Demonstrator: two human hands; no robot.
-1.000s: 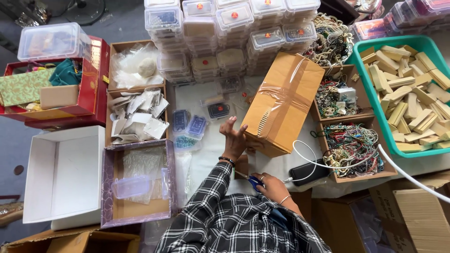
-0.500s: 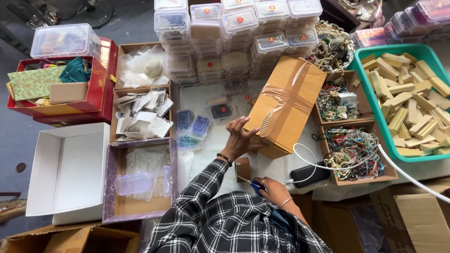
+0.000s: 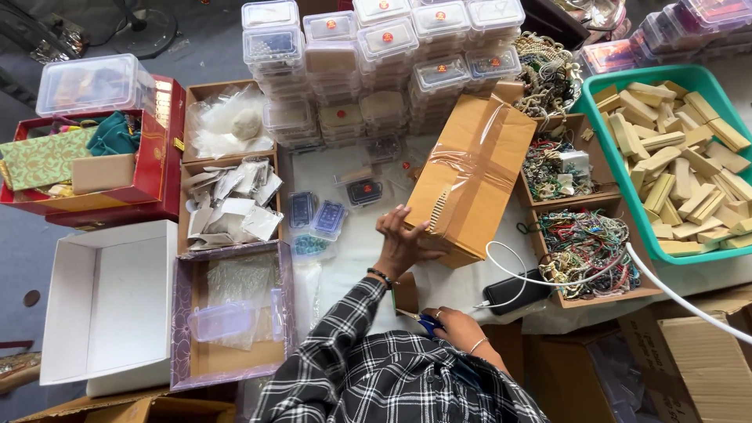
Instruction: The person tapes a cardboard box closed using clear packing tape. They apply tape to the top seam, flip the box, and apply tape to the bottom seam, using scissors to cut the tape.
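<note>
A taped brown cardboard box (image 3: pixel 474 176) lies tilted on the white table cover. My left hand (image 3: pixel 401 240) presses flat against its near left end, fingers spread. My right hand (image 3: pixel 454 327) is low near my body, closed around blue-handled scissors (image 3: pixel 423 319) whose blades point left. Both sleeves are black-and-white plaid, and a dark beaded bracelet sits on my left wrist.
Stacks of clear lidded containers (image 3: pixel 376 55) stand behind the box. A teal basket of wooden blocks (image 3: pixel 685 153) is at right, trays of bead strings (image 3: pixel 583 251) beside it. A power bank with white cable (image 3: pixel 513 294) lies near. Open boxes (image 3: pixel 106 301) and a red box (image 3: pixel 86 164) sit left.
The view has shifted slightly right and down. My left hand stays on the box's end, sliding a little lower; my right hand keeps the scissors near my body.
</note>
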